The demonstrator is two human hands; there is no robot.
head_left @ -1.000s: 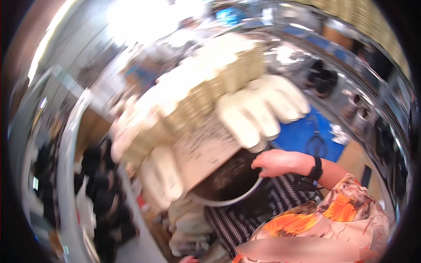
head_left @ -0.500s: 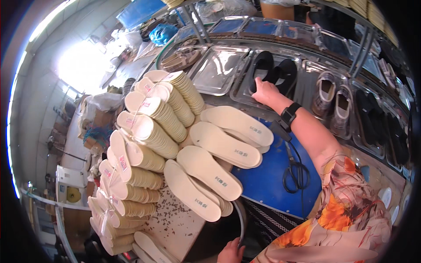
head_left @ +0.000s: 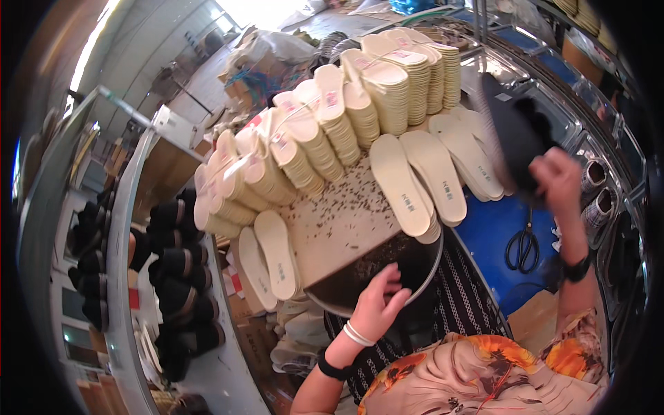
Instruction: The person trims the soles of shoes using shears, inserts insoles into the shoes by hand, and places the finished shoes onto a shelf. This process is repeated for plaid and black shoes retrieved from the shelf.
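Observation:
In the air at the right, my right hand is closed on a black shoe, which is blurred by motion. Whether a second shoe is with it I cannot tell. My left hand is over a round dark basin near my lap, its fingers loosely bent, thumb apart, holding nothing. Cream insoles lie in several small piles on the table, between the hands and the tied stacks. Black-handled scissors rest on a blue board below the shoe.
Tied stacks of cream insoles run along the table's far side. More loose insoles sit at its near left corner. Metal racks with black shoes stand at the left. Clear trays and checked shoes line the right.
My right hand has lifted the black footwear from its tray and drawn it back toward me. My left hand has let go of the basin's rim and risen over it. The view has swung left.

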